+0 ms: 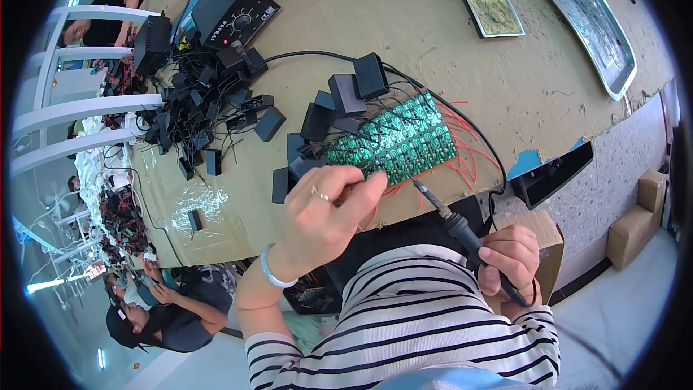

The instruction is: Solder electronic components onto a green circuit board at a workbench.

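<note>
A green circuit board panel (422, 141) lies near the table's front edge, with red wires sticking out along its right and lower sides. Several small black boxes (348, 95) with thin dark wires crowd its left side. My left hand (325, 209), wearing a ring and a pale bracelet, is at the panel's lower left edge with thumb and fingers pinched together. Whatever sits between those fingertips is mostly hidden. In my right hand (509, 260) is a soldering iron (462, 231), gripped by its dark handle. Its metal tip points at the panel's lower edge, close to my left fingertips.
A black soldering station (234, 14) with a dial and red light stands at the back left. Before it lies a tangled heap of wired black boxes (195, 101). An iron stand with a sponge tray (494, 14) and a metal tray (588, 25) are at the back right. Another person (170, 310) sits left.
</note>
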A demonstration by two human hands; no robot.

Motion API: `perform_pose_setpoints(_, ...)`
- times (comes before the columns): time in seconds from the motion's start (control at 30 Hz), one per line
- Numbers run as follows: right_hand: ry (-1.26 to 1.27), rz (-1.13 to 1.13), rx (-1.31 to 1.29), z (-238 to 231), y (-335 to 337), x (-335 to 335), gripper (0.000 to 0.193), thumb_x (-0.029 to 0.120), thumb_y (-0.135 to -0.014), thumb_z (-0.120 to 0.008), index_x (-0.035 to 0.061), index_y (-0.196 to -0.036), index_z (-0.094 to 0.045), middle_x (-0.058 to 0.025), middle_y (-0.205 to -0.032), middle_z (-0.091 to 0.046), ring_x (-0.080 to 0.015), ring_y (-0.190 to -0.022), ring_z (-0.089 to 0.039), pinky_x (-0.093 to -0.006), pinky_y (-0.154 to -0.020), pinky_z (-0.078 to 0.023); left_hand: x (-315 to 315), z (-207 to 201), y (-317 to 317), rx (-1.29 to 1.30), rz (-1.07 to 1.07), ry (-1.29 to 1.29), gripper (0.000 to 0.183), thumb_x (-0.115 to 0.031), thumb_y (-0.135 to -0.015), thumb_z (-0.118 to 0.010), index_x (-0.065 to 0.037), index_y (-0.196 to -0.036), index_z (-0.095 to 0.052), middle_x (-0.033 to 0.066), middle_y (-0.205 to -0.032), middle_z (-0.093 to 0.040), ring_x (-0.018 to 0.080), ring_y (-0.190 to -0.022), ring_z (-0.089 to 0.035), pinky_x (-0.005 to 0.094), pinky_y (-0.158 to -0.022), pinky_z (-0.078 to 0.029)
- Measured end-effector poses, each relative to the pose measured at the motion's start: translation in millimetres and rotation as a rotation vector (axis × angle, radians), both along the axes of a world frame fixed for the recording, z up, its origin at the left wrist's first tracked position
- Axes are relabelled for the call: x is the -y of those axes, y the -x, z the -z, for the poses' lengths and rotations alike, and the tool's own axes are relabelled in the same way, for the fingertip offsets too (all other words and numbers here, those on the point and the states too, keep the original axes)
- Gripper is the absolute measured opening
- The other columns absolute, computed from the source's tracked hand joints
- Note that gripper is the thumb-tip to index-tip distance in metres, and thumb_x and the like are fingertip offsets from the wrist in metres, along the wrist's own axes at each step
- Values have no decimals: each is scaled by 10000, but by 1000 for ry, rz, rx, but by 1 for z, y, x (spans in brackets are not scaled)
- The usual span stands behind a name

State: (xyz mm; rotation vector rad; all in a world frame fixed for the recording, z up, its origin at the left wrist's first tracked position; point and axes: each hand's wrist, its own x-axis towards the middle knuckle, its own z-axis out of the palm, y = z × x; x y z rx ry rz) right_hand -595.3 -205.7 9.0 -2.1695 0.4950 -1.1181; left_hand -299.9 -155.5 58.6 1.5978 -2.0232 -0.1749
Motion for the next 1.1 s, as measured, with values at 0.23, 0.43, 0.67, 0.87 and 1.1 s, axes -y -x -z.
perform_pose_setpoints(0.23,-7,-25,-22,2,0,1,189,52,-823,-637,10,-1003,-675,-61,-804,-635,-221,-707,-675,-313,-548,-517,7,7,9,219,31,-201,437,75,-690,-700,-1,-1119,-725,63,-968,-536,207,-750,-521,315,-651,-476)
perform_pose_setpoints(0.43,-13,-33,-38,2,0,2,191,37,-814,-649,8,-1001,-675,-57,-807,-632,-222,-709,-677,-312,-555,-525,10,7,11,217,40,-236,431,39,-753,-683,75,-1182,-671,97,-974,-499,233,-869,-529,325,-727,-523)
perform_pose_setpoints(0.67,-22,-43,-30,2,-3,3,191,46,-811,-667,4,-997,-678,-56,-808,-630,-220,-711,-676,-311,-564,-535,8,16,13,98,25,-175,316,87,-721,-715,37,-1031,-676,101,-947,-572,263,-841,-576,354,-692,-520)
perform_pose_setpoints(0.87,-22,-70,-44,5,-6,4,189,48,-818,-668,-2,-1001,-680,-56,-809,-627,-217,-711,-673,-314,-570,-543,12,23,13,163,26,-144,230,25,-733,-717,17,-953,-652,102,-928,-565,253,-840,-574,340,-708,-534)
perform_pose_setpoints(1.1,18,-77,-46,8,-8,6,188,84,-834,-687,-6,-999,-681,-57,-804,-624,-215,-704,-669,-305,-568,-544,12,24,14,218,42,-120,208,-17,-726,-685,5,-926,-631,96,-896,-541,241,-841,-565,319,-720,-548)
